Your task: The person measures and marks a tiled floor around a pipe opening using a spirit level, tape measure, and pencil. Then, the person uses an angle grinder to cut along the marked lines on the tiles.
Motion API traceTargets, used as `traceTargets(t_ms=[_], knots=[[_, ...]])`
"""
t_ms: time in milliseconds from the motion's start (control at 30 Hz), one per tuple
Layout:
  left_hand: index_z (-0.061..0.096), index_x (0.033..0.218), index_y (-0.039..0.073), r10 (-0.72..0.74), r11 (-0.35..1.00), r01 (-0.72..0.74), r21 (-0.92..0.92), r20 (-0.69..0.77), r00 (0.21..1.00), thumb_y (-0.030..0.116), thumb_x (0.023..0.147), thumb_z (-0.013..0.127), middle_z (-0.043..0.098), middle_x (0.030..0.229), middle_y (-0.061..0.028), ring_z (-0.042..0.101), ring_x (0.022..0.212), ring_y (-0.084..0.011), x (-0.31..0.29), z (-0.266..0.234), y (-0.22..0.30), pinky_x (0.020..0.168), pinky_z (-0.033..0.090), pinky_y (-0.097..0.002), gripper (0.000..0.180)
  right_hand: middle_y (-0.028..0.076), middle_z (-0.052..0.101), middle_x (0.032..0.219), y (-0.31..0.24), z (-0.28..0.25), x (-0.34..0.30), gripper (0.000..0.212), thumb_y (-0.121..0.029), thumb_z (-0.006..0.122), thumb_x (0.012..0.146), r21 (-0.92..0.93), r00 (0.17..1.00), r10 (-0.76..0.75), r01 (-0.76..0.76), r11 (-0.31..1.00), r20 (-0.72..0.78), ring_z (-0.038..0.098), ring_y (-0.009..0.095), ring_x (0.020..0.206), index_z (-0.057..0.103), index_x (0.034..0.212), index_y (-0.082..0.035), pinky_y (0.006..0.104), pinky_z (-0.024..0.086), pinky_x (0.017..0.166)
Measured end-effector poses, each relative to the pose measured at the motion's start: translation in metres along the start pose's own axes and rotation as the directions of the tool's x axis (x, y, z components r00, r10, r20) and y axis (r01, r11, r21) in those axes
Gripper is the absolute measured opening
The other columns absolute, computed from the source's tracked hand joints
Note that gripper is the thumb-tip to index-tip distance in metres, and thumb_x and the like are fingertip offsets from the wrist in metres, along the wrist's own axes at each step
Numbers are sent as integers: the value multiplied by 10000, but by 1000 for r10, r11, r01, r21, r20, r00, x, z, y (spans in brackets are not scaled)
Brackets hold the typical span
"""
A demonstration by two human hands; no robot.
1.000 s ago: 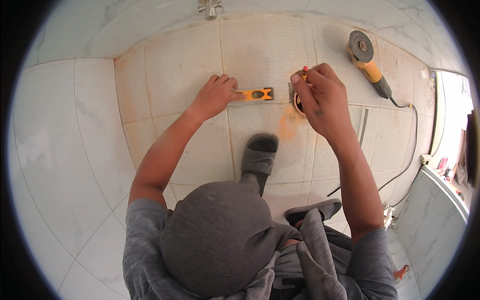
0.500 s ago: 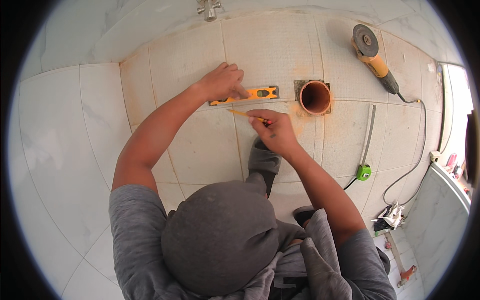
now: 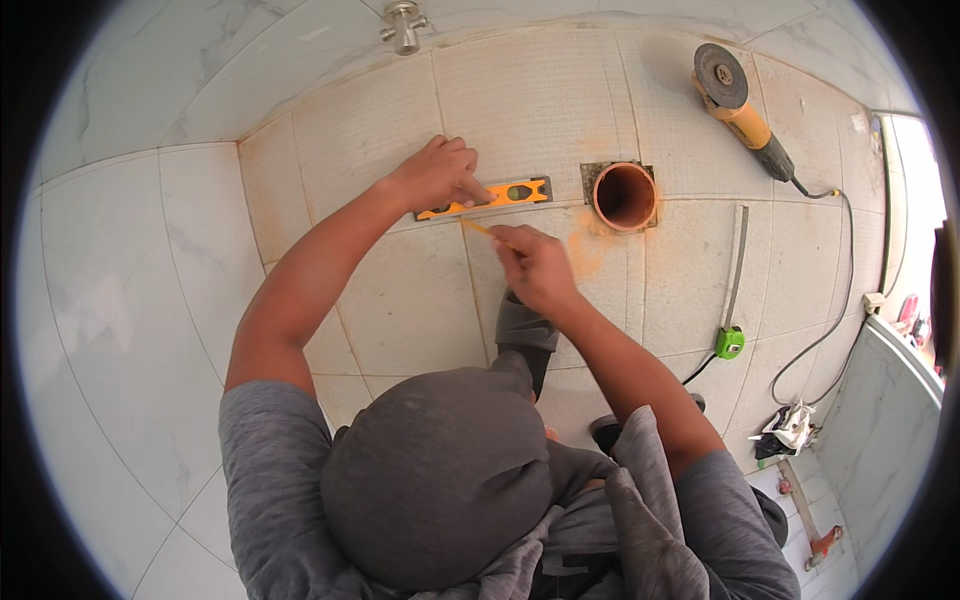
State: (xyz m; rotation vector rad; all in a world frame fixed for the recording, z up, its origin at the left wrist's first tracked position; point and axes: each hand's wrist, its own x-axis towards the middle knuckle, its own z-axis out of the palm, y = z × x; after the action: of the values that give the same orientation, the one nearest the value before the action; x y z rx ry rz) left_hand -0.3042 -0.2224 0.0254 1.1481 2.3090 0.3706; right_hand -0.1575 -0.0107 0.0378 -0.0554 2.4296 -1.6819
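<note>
A yellow spirit level [image 3: 522,192] with dark ends lies flat on the floor tiles, close to a tile joint. My left hand [image 3: 440,175] bears down on its left half, the index finger stretched along it and the other fingers curled. Below the level, my right hand [image 3: 540,268] pinches a yellow pencil [image 3: 480,230]. The pencil's tip points up and left to the level's lower edge; whether it touches the tile, I cannot tell. Right of the level, an orange-brown pipe [image 3: 628,220] stands open in a square cutout in the floor.
An angle grinder [image 3: 748,128] lies at the far right, its cord [image 3: 849,265] looping down the right side. Nearer is a green tape measure [image 3: 730,343] with its blade drawn out. A metal valve [image 3: 404,35] juts from the far wall. Crumpled plastic [image 3: 795,427] lies lower right.
My right hand has shifted slightly left and down, and the pencil's tip now sits nearer the level's lower edge. My left hand stays on the level. The view has shifted slightly.
</note>
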Motion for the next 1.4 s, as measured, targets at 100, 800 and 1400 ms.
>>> traceTargets(t_ms=[100, 800, 1400], knots=[[822, 1075, 378, -12, 1000, 12, -11, -1, 1000, 222, 807, 825, 565, 902, 8, 515, 966, -213, -2, 1, 0, 932, 413, -348, 311, 142, 709, 858, -1, -37, -9, 153, -103, 693, 912, -117, 992, -1, -14, 993, -124, 690, 312, 714, 749, 1046, -57, 418, 553, 660], [820, 1062, 368, -7, 999, 9, -41, 37, 999, 210, 807, 816, 543, 881, 7, 520, 944, -210, 2, -2, -1, 902, 405, -360, 300, 169, 717, 869, -4, -18, -3, 175, -121, 687, 911, 38, 988, 126, -123, 992, -90, 703, 331, 715, 762, 1053, -52, 418, 563, 673], [647, 1248, 70, -299, 954, 298, -39, -227, 927, 144, 774, 813, 647, 1198, -147, 621, 1117, -336, -8, 25, 58, 957, 530, -432, 507, 23, 644, 741, 54, -371, -92, 390, -360, 656, 1030, 137, 789, 579, -563, 815, -207, 640, 114, 700, 685, 873, -5, 273, 528, 655]])
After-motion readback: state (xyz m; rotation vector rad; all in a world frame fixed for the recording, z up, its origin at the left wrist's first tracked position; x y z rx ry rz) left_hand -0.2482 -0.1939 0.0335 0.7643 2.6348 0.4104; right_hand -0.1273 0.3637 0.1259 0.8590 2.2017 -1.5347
